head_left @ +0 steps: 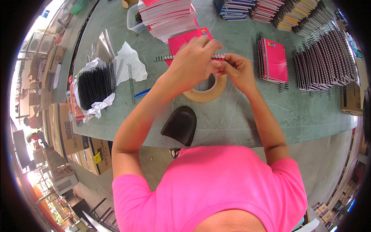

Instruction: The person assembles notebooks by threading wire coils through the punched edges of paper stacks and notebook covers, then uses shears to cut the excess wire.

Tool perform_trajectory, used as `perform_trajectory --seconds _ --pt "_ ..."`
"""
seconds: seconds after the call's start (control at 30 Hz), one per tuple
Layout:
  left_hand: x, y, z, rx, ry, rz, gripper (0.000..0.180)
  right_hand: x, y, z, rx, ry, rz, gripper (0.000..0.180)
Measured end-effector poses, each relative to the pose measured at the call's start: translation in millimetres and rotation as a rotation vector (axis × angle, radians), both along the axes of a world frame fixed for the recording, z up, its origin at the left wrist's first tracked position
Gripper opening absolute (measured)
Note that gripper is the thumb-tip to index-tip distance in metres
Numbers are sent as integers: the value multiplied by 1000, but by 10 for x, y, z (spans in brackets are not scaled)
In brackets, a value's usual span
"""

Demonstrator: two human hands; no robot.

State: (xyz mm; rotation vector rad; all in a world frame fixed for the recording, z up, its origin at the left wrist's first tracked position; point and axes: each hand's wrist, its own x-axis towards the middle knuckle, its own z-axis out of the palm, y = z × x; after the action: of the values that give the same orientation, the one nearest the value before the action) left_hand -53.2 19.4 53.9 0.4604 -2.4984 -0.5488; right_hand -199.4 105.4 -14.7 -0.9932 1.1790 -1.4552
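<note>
Head view: both hands, left hand (193, 62) and right hand (237, 69), are pinching shut on the black wire spiral (166, 58) edging a glossy pink notebook (185, 38), above a tan tape roll (205, 91); grey-green worktop (247, 116) is lying open nearer the body.

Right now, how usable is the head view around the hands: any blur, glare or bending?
Head view: the left hand is slightly motion-blurred over the pink spiral notebook; the right hand is sharper. Fisheye bends the table edge and notebook stacks toward the rim. Daylight blows out the upper left corner; the table is evenly lit, with soft shadows.
</note>
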Motion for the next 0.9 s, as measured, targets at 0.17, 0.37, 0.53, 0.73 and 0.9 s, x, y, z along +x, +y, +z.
perform_trajectory --seconds 0.17,0.37,0.53,0.73,0.9 --pt "-50 -13 -53 141 -66 -87 19 -3 5 44 40 40 -10 14" --pt "-86 12 -75 36 -70 -126 18 -18 10 -13 10 137 -55 13" --pt "-92 35 -117 -38 -84 -121 16 -14 19 -47 -33 140 -54 14" --pt "-85 -4 -151 100 -10 -86 14 69 23 -55 -62 234 -150 15" --pt "-104 34 -154 78 51 -108 17 56 18 -120 -98 483 -201 16"
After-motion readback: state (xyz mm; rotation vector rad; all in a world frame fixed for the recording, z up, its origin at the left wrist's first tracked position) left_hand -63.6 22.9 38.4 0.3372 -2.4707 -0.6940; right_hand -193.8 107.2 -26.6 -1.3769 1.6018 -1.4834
